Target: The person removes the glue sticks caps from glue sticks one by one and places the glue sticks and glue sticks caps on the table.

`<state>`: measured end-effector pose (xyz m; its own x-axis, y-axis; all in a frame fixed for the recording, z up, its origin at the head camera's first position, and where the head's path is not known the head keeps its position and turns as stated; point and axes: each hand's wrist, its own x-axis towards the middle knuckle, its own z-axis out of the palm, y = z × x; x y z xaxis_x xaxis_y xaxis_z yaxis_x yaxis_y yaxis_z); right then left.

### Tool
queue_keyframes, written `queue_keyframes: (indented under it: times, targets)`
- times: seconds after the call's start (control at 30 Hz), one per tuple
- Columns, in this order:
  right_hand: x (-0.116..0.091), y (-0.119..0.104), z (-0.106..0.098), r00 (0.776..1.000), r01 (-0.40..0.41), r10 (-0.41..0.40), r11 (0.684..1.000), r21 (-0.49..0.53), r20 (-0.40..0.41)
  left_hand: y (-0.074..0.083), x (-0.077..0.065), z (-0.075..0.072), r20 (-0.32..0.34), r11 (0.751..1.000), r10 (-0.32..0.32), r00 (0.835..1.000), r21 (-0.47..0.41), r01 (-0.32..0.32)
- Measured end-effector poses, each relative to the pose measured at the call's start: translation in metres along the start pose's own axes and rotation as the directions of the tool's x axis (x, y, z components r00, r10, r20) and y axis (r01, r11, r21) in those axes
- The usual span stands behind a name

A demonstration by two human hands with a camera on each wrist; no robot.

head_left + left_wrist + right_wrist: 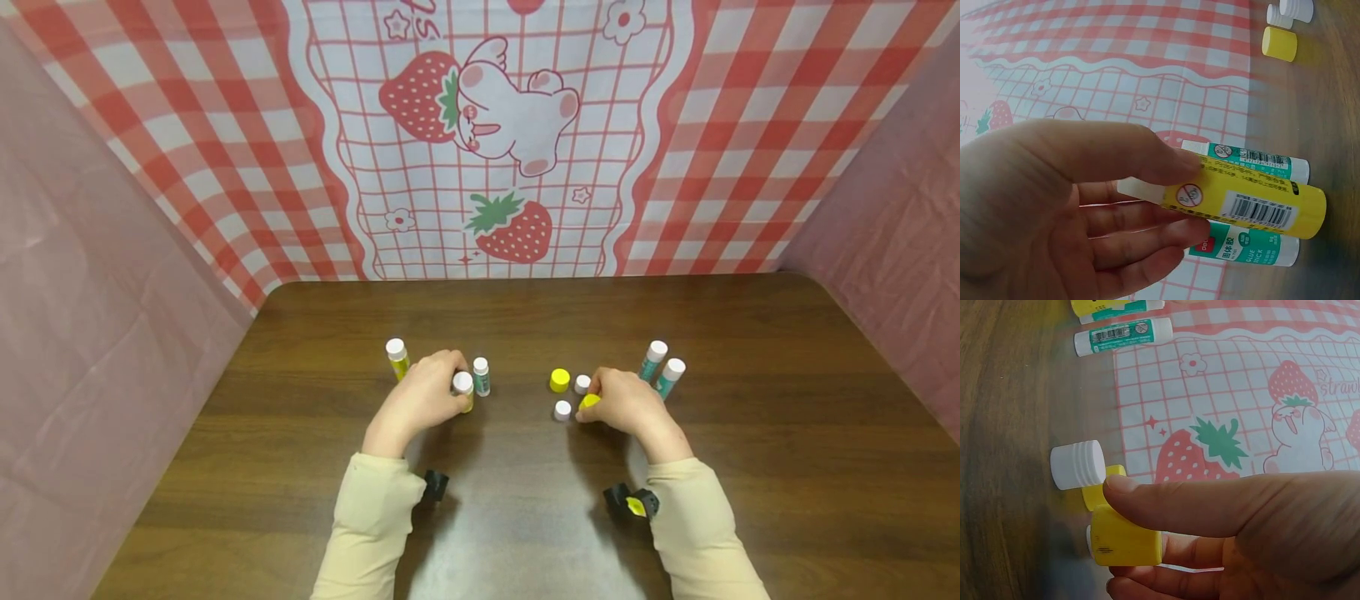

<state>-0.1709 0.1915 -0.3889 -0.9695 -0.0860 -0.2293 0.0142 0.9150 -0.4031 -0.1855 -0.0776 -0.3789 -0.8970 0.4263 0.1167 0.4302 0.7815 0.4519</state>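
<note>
My left hand grips a yellow glue stick with a white top, thumb across its upper part. Right beside it stands a green-labelled glue stick. Another yellow glue stick is just behind the left hand, partly covered by it. Between thumb and fingers, my right hand pinches a yellow cap. Close around that hand are a second yellow cap and two white ridged caps, one farther back and one nearer me.
Two green glue sticks with white tops, one at the left and one at the right, stand beyond the right hand. The brown wooden table ends at a strawberry-print cloth. Pink cloth hangs at both sides.
</note>
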Motion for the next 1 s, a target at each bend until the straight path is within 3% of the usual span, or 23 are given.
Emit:
queue_keyframes:
  times: [0.27, 1.0]
  targets:
    - [0.004, 0.001, 0.005, 1.000, 0.009, -0.009, 1.000, -0.026, 0.000, 0.000, 0.001, 0.000, 0.030, 1.000, -0.031, 0.999, -0.001, 0.031]
    - [0.007, -0.001, 0.014, 1.000, -0.005, 0.005, 0.999, -0.053, 0.003, 0.003, 0.001, 0.000, 0.033, 0.998, -0.050, 0.998, 0.026, 0.049]
